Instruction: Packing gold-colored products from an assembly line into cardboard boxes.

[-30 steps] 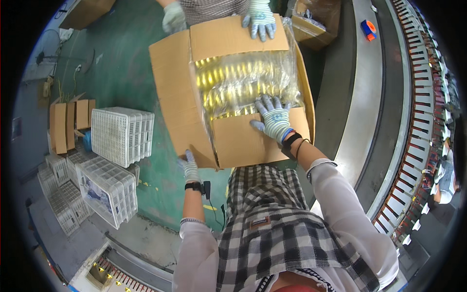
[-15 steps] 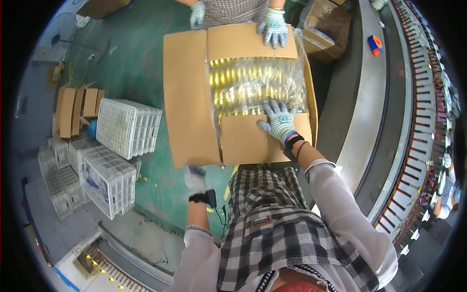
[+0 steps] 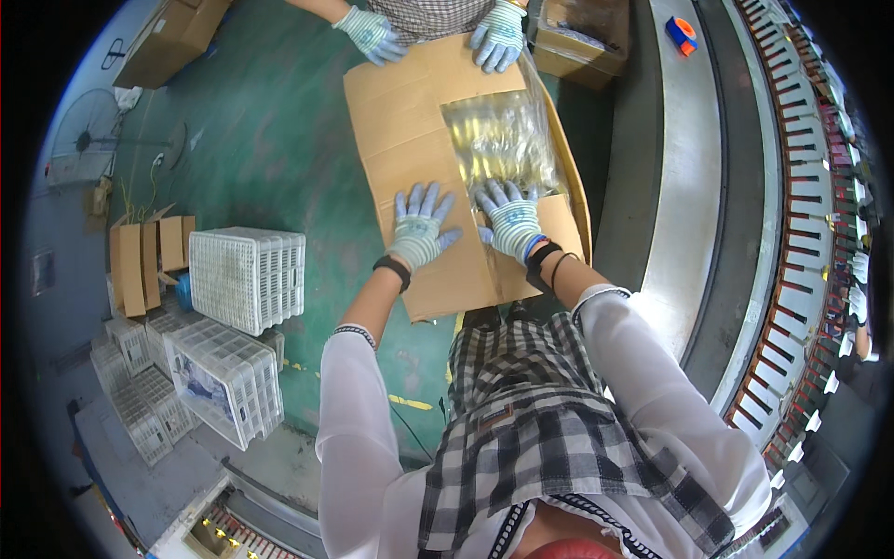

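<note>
Head view: carton [image 3: 568,154] at frame centre; its left flap [image 3: 396,130] now lies further inward, hiding more wrapped yellow pieces [image 3: 494,144] than half a second ago, so the opening looks partly covered. Left hand [image 3: 421,228], previously below, presses that flap flat, fingers spread. Right hand [image 3: 512,222] stays at the lower flap [image 3: 559,224], fingers spread, nothing clamped. Co-worker's hands [image 3: 498,39] up top.

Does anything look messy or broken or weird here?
Nothing looks clearly spilled or broken. A bit odd: the orange-and-blue object on the metal strip at the right lies by itself, apart from the big middle box. The white crates at the left look crooked too, though the lens bends edges.
</note>
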Demonstrator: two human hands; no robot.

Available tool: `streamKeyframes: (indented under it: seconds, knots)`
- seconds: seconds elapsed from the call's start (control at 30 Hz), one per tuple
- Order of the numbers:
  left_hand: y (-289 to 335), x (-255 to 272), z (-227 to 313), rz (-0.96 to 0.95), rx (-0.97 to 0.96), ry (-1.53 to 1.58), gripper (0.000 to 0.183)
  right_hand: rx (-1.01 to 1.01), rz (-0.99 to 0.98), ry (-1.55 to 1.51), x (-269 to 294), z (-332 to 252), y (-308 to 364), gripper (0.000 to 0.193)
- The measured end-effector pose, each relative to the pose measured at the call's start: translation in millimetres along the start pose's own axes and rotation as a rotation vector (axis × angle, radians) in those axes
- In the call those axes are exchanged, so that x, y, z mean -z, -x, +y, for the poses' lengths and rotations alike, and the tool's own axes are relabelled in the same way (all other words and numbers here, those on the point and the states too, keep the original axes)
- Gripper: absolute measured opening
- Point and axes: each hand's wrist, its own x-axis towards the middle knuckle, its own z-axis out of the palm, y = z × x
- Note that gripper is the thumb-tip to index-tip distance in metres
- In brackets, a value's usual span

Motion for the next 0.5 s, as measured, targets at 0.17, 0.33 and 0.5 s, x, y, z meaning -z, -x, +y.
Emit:
streamKeyframes:
  seconds: [0.17, 0.33, 0.5]
  knots:
    - [-105, 0, 21, -0.115, -0.159, -0.129, 0.073, 0.015, 0.057, -0.076, -11, 12, -3, 0.074]
    - [-124, -6, 19, -0.138, -0.227, -0.179, 0.076, 0.293, 0.57, -0.539, -15, 47, 30, 0.049]
    - [-135, 15, 31, -0.229, -0.254, -0.21, 0.084, -0.89, 0.698, -0.742, -63, 172, 90, 0.066]
